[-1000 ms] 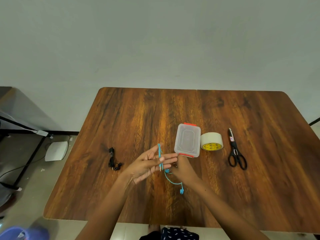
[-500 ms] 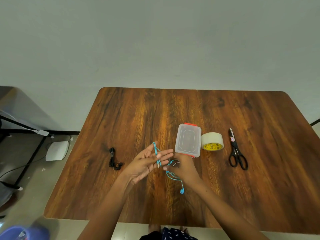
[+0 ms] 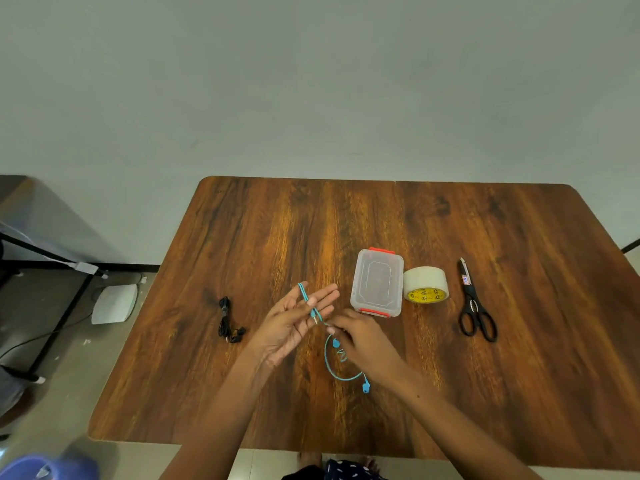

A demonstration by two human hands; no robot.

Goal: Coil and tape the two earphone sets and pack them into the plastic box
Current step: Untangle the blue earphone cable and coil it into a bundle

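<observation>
My left hand [image 3: 294, 323] is held palm up over the table's middle, fingers straight, with the blue earphone cable [image 3: 330, 362] looped around them and my thumb pressing it down. My right hand [image 3: 363, 341] pinches the same cable just right of the left fingers. Its free end hangs in a curve with an earbud [image 3: 366, 387] near the table. The black earphones [image 3: 228, 322] lie bunched to the left. The clear plastic box [image 3: 377, 282] with red latches stands lidded just beyond my right hand.
A roll of tape [image 3: 426, 284] sits right of the box, and black scissors [image 3: 474, 306] lie further right. The wooden table [image 3: 277, 220] has bare surface at the back. A white device [image 3: 114, 303] lies on the floor to the left.
The cable loop has been drawn further up the left fingers. My right hand moved slightly toward me and right, and the hanging cable end shifted with it.
</observation>
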